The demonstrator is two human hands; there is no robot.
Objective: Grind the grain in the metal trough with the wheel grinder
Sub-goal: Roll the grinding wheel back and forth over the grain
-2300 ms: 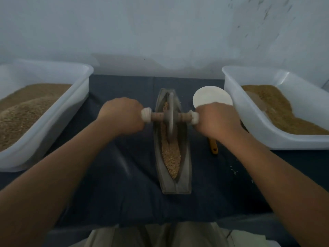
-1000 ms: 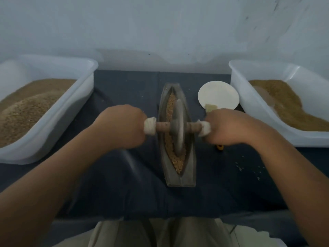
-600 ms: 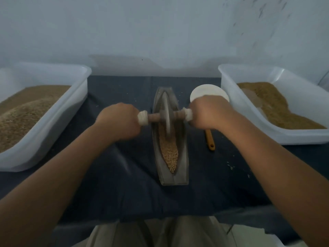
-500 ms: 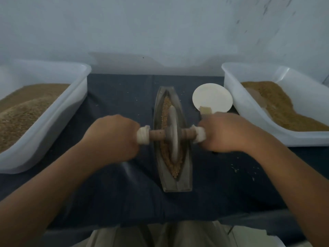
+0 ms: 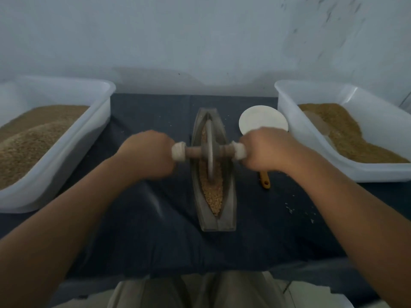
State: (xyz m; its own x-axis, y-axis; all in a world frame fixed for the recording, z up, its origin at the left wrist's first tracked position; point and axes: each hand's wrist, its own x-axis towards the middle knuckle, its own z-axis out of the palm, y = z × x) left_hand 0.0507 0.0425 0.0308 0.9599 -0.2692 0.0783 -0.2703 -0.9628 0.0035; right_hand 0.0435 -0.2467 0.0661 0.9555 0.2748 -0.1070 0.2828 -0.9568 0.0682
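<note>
A narrow boat-shaped metal trough (image 5: 229,196) lies lengthwise on the dark cloth, holding tan grain (image 5: 213,194). The wheel grinder (image 5: 210,150) stands upright in the trough, around its middle to far part, its wooden axle lying crosswise. My left hand (image 5: 148,155) is closed round the axle's left handle, whose white wrapped end shows beside my fist. My right hand (image 5: 264,150) is closed round the right handle. Grain under the wheel is hidden.
A white bin (image 5: 77,138) of grain stands at the left, another white bin (image 5: 311,141) of browner grain at the right. A white round dish (image 5: 262,121) lies behind my right hand, with an orange-handled tool (image 5: 265,181) beside the trough. Loose grains (image 5: 291,210) dot the cloth.
The wheel has rolled back and forth along the trough; from half a second ago it has moved away from me toward the far end. Both hands stayed on the handles.
</note>
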